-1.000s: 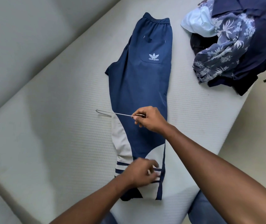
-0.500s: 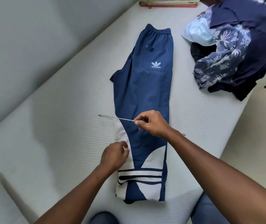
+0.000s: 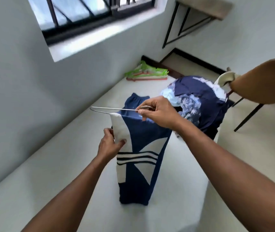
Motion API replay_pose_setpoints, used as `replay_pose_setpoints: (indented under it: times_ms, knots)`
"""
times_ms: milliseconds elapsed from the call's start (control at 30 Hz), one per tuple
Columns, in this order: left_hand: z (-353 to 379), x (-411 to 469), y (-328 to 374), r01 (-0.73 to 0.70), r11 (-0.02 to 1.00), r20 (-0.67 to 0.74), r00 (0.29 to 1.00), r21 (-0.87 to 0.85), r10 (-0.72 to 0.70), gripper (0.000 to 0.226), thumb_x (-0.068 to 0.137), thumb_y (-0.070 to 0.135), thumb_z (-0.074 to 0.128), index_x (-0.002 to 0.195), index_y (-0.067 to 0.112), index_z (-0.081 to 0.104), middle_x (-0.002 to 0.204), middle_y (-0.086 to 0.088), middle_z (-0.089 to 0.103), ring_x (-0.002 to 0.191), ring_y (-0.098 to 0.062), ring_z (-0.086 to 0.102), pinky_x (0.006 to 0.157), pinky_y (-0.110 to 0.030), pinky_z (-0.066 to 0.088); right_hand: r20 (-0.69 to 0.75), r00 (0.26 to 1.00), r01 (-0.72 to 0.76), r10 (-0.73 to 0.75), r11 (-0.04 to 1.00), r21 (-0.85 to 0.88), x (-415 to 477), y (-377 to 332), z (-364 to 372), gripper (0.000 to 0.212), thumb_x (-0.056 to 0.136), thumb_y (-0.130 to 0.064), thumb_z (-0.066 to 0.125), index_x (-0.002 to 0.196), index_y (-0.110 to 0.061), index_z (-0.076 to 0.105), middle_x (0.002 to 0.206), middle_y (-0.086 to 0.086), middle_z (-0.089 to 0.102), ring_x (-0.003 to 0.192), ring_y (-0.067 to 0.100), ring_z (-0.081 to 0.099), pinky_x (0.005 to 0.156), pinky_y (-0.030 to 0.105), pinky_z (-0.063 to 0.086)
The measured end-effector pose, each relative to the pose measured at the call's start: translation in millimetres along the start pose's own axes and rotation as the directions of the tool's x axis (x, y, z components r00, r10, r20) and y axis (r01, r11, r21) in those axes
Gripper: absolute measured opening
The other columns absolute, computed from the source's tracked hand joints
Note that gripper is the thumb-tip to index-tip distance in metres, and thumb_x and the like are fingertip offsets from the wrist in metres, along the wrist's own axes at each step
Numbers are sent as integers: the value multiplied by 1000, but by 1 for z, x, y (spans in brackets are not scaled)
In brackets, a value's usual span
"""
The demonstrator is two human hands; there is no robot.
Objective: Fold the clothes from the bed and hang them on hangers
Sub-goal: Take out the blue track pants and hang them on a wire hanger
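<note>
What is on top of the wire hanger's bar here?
The navy track pants hang folded over the wire hanger, which the right hand grips; the left hand pinches their white panel. The bar's right part is covered by cloth and hand.

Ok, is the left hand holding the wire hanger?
No, the right hand pinches the wire hanger, while the left hand grips the white edge of the trousers.
</note>
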State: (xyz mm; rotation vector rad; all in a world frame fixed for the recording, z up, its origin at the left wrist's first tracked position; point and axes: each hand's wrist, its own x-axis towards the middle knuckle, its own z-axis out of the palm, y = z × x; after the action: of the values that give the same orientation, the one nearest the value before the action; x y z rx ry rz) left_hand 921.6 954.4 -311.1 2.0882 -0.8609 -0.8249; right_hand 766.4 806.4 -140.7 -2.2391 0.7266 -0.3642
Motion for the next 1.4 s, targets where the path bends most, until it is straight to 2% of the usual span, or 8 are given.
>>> replay_pose_setpoints:
  times_ms: [100,233,367,567,667,900,1167,1400]
  knots:
    - [-35,11,60,-129,991,-30,991,-31,128,57,89,29,80,135,20,49,123,-1,67,106,-25,65,81,-35,53,-109,992,62,-67,997,-46,12,-48,-64,7,91,-14,76,92,-11,82,70,-1,76,65,14,69,71,37,58]
    - [-70,11,128,-258,966,-106,961,-25,254,28,89,19,77,117,16,74,103,1,77,82,-18,69,56,-12,45,-224,967,115,-123,992,-47,11,-113,-140,10,88,-7,76,96,-10,81,74,3,78,67,12,72,70,26,58]
    - [-100,5,174,-289,957,-104,953,-28,285,27,85,30,82,108,18,75,101,0,78,92,-20,72,82,-34,59,-288,947,130,-146,989,-74,0,-169,-193,17,85,-8,74,100,-11,80,77,7,78,73,20,71,70,30,54]
    - [-136,-20,208,-354,933,-69,934,-69,349,85,71,51,91,139,25,48,119,2,61,108,-25,64,98,-48,56,-415,904,83,-106,994,-74,-23,-216,-226,27,79,-8,69,103,-19,78,78,5,79,85,35,73,86,44,59]
    - [-142,-41,219,-365,881,98,907,-301,410,107,61,54,95,149,29,40,128,4,61,112,-22,66,98,-43,57,-439,893,81,-102,995,-66,-39,-226,-228,29,80,-8,69,106,-19,76,81,6,80,93,35,74,95,51,56]
    - [-116,-101,234,-298,843,263,857,-447,443,35,75,6,90,106,6,74,99,-5,80,93,-24,77,69,-22,60,-454,884,115,-112,993,-22,-102,-236,-253,29,92,3,67,120,-4,70,88,22,77,55,-6,61,53,6,41]
    - [-58,-136,260,-405,897,370,818,-175,441,58,63,13,99,114,18,73,107,5,79,102,-15,75,89,-31,60,-461,880,159,-115,986,57,-170,-203,-321,27,92,-2,72,118,-8,70,85,17,78,59,20,43,49,25,33]
    - [11,-157,289,-330,831,437,892,449,118,22,83,1,76,103,9,71,89,-9,80,78,-27,79,63,-35,62,-446,873,251,-200,966,59,-230,-159,-366,26,92,0,74,118,-4,69,86,19,78,54,8,59,50,17,42]
